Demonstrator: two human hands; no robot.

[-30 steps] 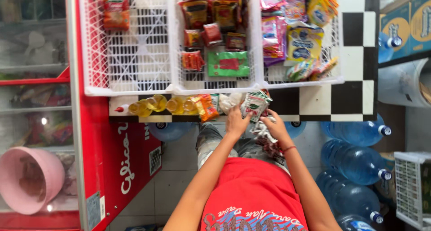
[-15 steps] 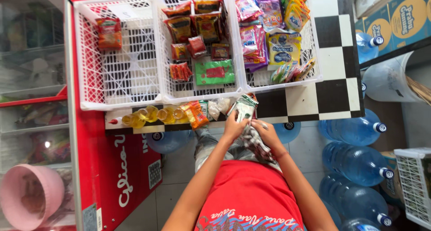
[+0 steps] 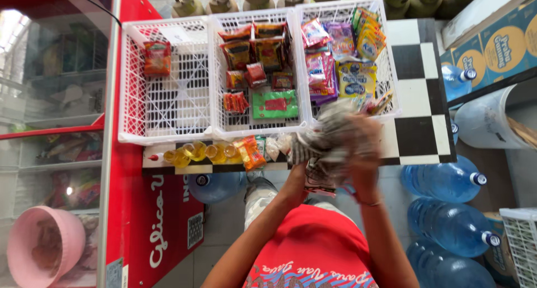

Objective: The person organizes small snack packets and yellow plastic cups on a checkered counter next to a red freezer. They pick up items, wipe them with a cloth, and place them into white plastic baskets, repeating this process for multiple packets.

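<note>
A: 3 white baskets (image 3: 168, 134) on the checkered counter (image 3: 417, 137); where's the packet bundle (image 3: 324, 142)?

B: raised before the right basket; left hand (image 3: 299, 156) and right hand (image 3: 363, 148) both clamped on it, blurry; I'd steady it, feed 1 at a time.

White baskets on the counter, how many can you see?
3 along the counter: the left white basket is almost bare, the middle white basket and the right white basket hold snack packets. Another white crate stands apart, bottom right.
</note>
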